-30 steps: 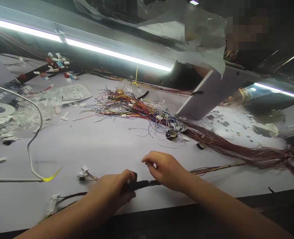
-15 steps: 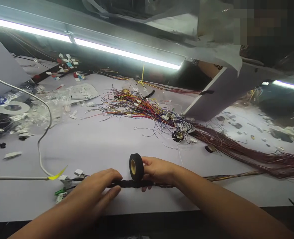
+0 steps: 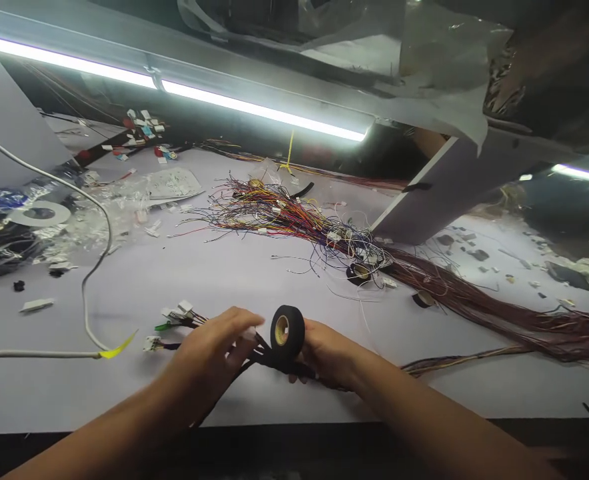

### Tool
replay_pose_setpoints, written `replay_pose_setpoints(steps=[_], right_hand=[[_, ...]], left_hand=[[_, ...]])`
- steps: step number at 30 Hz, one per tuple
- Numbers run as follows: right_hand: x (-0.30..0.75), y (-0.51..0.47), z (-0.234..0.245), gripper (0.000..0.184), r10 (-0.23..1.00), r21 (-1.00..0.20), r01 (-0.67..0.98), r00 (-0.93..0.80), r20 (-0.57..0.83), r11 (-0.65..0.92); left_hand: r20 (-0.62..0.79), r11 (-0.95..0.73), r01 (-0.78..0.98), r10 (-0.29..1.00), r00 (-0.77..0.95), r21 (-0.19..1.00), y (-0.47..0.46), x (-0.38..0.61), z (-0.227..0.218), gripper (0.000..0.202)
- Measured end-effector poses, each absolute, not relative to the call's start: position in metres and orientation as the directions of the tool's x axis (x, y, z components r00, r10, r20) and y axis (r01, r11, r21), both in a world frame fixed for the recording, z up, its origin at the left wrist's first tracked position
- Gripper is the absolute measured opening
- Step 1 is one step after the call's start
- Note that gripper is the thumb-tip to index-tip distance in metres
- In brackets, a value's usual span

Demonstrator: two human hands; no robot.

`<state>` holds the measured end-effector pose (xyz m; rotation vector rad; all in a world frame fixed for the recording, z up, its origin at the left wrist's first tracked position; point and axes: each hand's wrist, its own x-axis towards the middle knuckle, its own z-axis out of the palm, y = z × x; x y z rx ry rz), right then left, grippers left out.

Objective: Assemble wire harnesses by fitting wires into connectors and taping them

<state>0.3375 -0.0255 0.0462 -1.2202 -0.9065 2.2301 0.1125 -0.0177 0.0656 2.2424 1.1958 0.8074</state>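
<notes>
A wire harness (image 3: 280, 364) wrapped in black tape runs between my hands, just above the table. My left hand (image 3: 213, 347) is curled around its thin black branches, fingertips slightly blurred. White connectors (image 3: 184, 308) and a green one (image 3: 163, 327) stick out past that hand on the left. One dark branch hangs down toward the table's front edge. My right hand (image 3: 332, 353) grips a roll of black cloth tape (image 3: 297, 333), upright against the harness. Some right fingertips show beneath the harness; the others are hidden behind the roll.
A large bundle of coloured wires (image 3: 284, 210) lies across the table's back, running right as dark red strands (image 3: 474, 300). Another tape roll (image 3: 358, 274) lies beside it. A white cable (image 3: 97, 273) with a yellow tag loops at left, near plastic bags (image 3: 84, 213). A lamp (image 3: 264, 110) hangs overhead.
The connector end has swung up and toward the right, and the branches have fanned apart. My left hand has shifted right, closer to the tape roll. The roll has moved slightly right.
</notes>
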Motion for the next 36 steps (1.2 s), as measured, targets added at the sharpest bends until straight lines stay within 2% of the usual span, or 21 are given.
replay_pose_setpoints(steps=[2,3,4,5,7,9,11,16,19,22,25,28,30,32,34,36], right_hand=[[0.338,-0.024,0.049,0.024,0.672,-0.730,-0.093,-0.481,-0.563,-0.677],[0.338,-0.024,0.049,0.023,0.684,-0.735,-0.102,-0.469,-0.559,-0.671],[0.338,-0.023,0.050,0.022,0.690,-0.737,-0.107,-0.459,-0.559,-0.668],[0.338,-0.023,0.049,0.021,0.695,-0.737,-0.110,-0.448,-0.563,-0.667],[0.338,-0.023,0.048,0.020,0.700,-0.735,-0.115,-0.432,-0.569,-0.668],[0.337,-0.024,0.046,0.020,0.704,-0.735,-0.125,-0.428,-0.567,-0.667],[0.336,-0.025,0.045,0.023,0.708,-0.741,-0.132,-0.445,-0.549,-0.658],[0.333,-0.025,0.044,0.034,0.775,-0.788,-0.173,-0.395,-0.494,-0.590],[0.336,-0.024,0.044,0.031,0.810,-0.831,-0.068,-0.281,-0.516,-0.553],[0.338,-0.024,0.048,0.026,0.848,-0.872,0.010,-0.228,-0.479,-0.490],[0.337,-0.025,0.058,0.024,0.881,-0.901,-0.021,-0.221,-0.419,-0.434],[0.336,-0.031,0.068,0.025,0.891,-0.913,-0.022,-0.227,-0.392,-0.407],[0.335,-0.039,0.070,0.021,0.927,-0.955,0.068,-0.229,-0.298,-0.290],[0.335,-0.050,0.066,0.011,0.963,-0.974,0.228,-0.259,-0.074,-0.013],[0.333,-0.061,0.055,0.013,0.918,-0.866,0.378,-0.346,0.195,0.327],[0.330,-0.071,0.041,0.022,0.819,-0.690,0.466,-0.454,0.352,0.555]], left_hand=[[0.099,-0.287,0.534,0.931,0.352,0.795,-0.016,0.118,0.060,0.027],[-0.009,-0.186,0.521,0.937,0.349,0.833,-0.016,0.120,0.058,0.028],[-0.090,-0.135,0.529,0.922,0.378,0.838,-0.017,0.122,0.057,0.029],[-0.117,-0.161,0.553,0.893,0.434,0.817,-0.018,0.123,0.056,0.031],[-0.066,-0.343,0.582,0.821,0.568,0.738,-0.025,0.125,0.055,0.032],[0.044,-0.524,0.556,0.752,0.657,0.645,-0.033,0.127,0.056,0.027],[0.083,-0.587,0.554,0.727,0.682,0.590,-0.039,0.131,0.058,0.030],[-0.087,-0.477,0.613,0.741,0.666,0.629,-0.036,0.137,0.061,0.022],[-0.178,-0.397,0.654,0.753,0.633,0.644,-0.032,0.136,0.060,0.022],[-0.187,-0.326,0.676,0.801,0.569,0.660,-0.033,0.135,0.059,0.020],[-0.173,-0.312,0.682,0.821,0.544,0.661,-0.038,0.137,0.059,0.024],[-0.223,-0.252,0.700,0.829,0.512,0.668,-0.042,0.137,0.056,0.033],[-0.222,-0.200,0.646,0.831,0.510,0.736,-0.040,0.135,0.051,0.028],[-0.170,-0.174,0.558,0.843,0.511,0.812,-0.036,0.132,0.046,0.021],[-0.177,-0.118,0.486,0.836,0.519,0.866,-0.028,0.132,0.045,0.026],[-0.256,0.004,0.416,0.794,0.552,0.909,-0.020,0.133,0.047,0.029]])
